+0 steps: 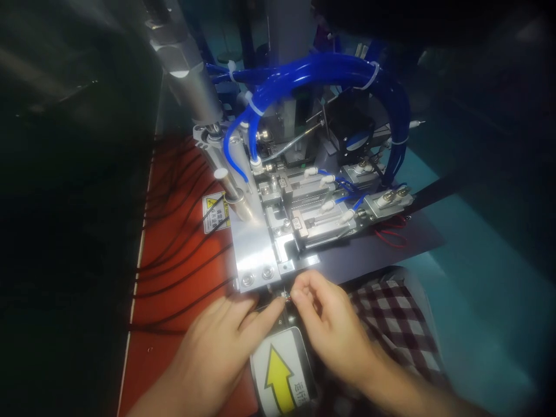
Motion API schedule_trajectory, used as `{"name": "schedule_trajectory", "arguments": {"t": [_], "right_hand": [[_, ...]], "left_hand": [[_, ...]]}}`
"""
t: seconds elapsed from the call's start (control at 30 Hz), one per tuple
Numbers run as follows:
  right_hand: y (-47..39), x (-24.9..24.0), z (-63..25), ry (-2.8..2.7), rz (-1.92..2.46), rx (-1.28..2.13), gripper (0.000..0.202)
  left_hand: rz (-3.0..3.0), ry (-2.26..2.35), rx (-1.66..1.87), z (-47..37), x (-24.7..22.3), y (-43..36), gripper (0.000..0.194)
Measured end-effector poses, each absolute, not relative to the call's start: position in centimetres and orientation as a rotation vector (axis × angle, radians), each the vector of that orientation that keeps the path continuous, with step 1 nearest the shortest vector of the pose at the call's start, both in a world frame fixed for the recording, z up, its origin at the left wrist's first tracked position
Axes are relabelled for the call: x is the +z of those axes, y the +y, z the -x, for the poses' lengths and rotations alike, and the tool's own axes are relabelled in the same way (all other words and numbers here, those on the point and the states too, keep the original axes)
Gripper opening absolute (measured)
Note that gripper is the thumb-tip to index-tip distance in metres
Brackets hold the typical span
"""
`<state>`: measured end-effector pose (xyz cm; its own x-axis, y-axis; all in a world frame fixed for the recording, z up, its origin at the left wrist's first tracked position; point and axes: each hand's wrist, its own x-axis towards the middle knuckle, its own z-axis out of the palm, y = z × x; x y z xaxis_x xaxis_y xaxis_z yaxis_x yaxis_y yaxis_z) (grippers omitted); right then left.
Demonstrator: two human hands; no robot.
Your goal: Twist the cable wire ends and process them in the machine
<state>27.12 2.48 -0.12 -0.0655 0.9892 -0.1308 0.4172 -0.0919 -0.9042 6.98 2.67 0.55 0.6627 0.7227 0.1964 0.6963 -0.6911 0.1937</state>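
Note:
My left hand (221,341) lies at the near end of a metal machine (256,249), its thumb stretched toward a small part (284,295) in front of the metal plate. Its other fingertips are partly hidden below the plate's edge. Just right of that small part, my right hand (325,318) has thumb and index finger pinched together. What sits between these fingertips is too small to make out. Below both hands is a white label with a yellow arrow (278,376).
Blue air tubes (321,69) arch over the machine's cylinders (321,223). Black cables (186,278) cross the red surface (160,237) at left, beside a warning label (215,213). A metal post (191,81) rises at upper left. Checked cloth (391,318) shows at lower right.

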Motion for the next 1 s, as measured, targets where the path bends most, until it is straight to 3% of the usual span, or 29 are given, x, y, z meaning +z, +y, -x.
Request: {"name": "schedule_trajectory", "arguments": {"t": [0.2, 0.47, 0.83, 1.0], "right_hand": [[2.26, -0.31, -27.42, -1.553, 1.456, 1.056, 0.012], [2.76, 0.18, -27.81, -1.323, 1.489, 1.360, 0.015], [3.07, -0.09, -27.42, -1.333, 1.440, 1.319, 0.012], [3.13, -0.10, -27.38, -1.155, 1.377, 1.500, 0.014]], "left_hand": [[-2.761, 1.187, 0.376, -6.88, 0.40, 2.55, 0.049], [-2.776, 1.192, 0.396, -6.90, 0.60, 2.78, 0.049], [-2.755, 1.187, 0.391, -6.97, 0.30, 2.54, 0.050], [-2.757, 1.178, 0.404, -7.00, 0.43, 2.54, 0.049]]}}
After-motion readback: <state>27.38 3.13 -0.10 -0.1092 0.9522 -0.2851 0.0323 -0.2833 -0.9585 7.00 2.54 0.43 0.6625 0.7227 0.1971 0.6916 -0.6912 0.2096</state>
